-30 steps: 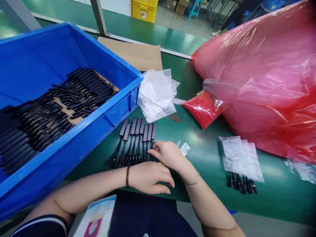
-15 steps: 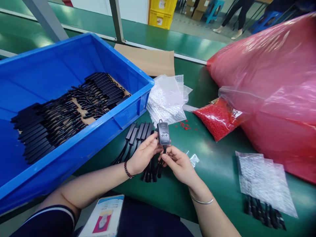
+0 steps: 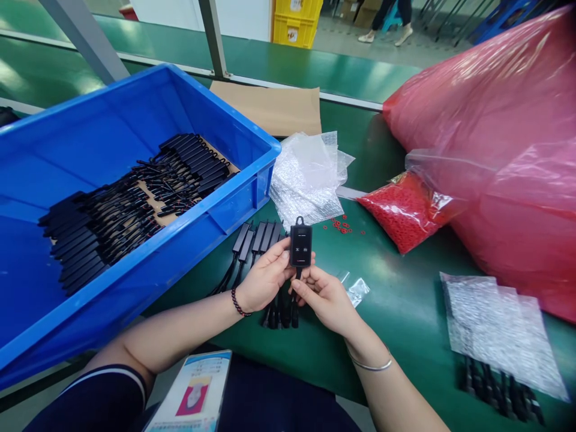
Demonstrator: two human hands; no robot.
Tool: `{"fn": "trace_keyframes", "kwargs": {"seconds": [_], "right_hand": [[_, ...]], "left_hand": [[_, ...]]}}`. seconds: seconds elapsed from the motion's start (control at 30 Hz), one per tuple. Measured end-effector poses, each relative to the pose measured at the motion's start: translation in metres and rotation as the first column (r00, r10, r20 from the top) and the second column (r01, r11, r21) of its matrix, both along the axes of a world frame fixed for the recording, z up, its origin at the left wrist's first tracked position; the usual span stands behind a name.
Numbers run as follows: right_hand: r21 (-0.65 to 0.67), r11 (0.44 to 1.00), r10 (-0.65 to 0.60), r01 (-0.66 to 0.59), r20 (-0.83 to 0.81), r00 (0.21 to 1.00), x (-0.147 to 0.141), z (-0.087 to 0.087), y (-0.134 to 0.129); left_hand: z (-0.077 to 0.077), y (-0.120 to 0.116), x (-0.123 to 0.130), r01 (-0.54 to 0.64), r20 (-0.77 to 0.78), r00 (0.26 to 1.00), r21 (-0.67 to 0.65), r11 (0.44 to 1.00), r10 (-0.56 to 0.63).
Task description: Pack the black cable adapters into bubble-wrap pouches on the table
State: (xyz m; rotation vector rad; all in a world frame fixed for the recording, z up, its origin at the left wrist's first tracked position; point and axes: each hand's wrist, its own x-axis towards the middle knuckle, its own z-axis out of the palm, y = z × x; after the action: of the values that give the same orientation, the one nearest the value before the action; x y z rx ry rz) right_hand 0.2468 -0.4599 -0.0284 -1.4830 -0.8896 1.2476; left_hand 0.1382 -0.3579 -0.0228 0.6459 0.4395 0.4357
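A small black control box (image 3: 300,245) with a hanging loop on top and a cable below is held up between my hands, its marked face toward me. My left hand (image 3: 269,270) is closed on the box's left edge. Fingers of my right hand (image 3: 324,295) pinch the cable just under it. Behind and below my left hand, several similar black boxes (image 3: 245,243) lie in a row on the green table (image 3: 387,348), partly hidden, their cables toward me. Small red rings (image 3: 342,225) are scattered just beyond the held box.
At left stands a large blue bin (image 3: 198,231) with rows of black cabled units (image 3: 81,240). Bubble bags (image 3: 310,174) lie ahead, near brown cardboard (image 3: 270,108). A bag of red rings (image 3: 407,210) rests against a big pink bag (image 3: 495,132). Bagged units (image 3: 499,324) lie at right.
The held box has tilted slightly, so its glare is gone and its face markings show. My hands keep the same grip. The camera view has shifted a little; a person in the background has stepped left.
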Motion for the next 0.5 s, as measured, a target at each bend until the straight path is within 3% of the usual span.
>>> {"fn": "trace_keyframes", "kwargs": {"seconds": [0.5], "right_hand": [[0.01, 1.0, -0.011, 0.011, 0.0, 1.0, -0.0024, -0.0017, -0.0012]], "left_hand": [[0.0003, -0.0006, -0.0002, 0.012, 0.005, 1.0, -0.032, 0.999, -0.011]]}}
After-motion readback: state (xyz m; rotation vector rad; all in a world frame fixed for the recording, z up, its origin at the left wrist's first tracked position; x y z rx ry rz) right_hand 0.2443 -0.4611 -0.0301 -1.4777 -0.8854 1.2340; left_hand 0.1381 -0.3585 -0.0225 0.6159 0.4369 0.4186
